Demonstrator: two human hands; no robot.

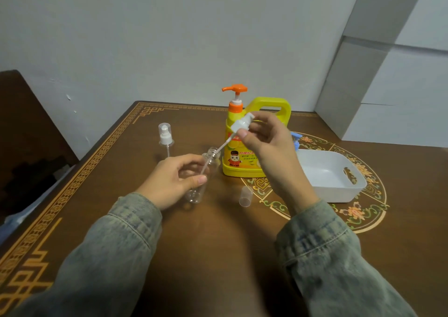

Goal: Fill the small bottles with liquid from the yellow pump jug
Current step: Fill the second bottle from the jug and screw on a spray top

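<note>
Denim sleeves (116,251) fill the bottom of the frame, one from each lower corner, running up to two bare hands at its centre. Left of centre, the left hand (173,179) is wrapped around a clear small bottle (202,178), thumb across the front and fingers behind; the bottle tilts with its open neck toward the upper right and its base toward the table (218,231). Just right of centre and higher, the right hand (265,137) pinches a white spray head (241,124) between thumb and fingertips, lifted clear of the neck. Its thin dip tube (219,150) slants down to the left through the neck into the bottle.

Directly behind the spray head stands the yellow pump jug (244,151), upright on the table, with an orange pump (235,90) on top and its handle toward the right. A clear cap (245,196) lies on its side on the table below the jug, between the two wrists. A second small bottle (165,138), spray head and clear cover on, stands upright left of the jug, near the table's patterned border. A white tray (334,193) sits right of the jug, partly behind the right wrist. Something blue (296,139) shows behind the hand at the tray's far edge; what it is I cannot tell.
</note>
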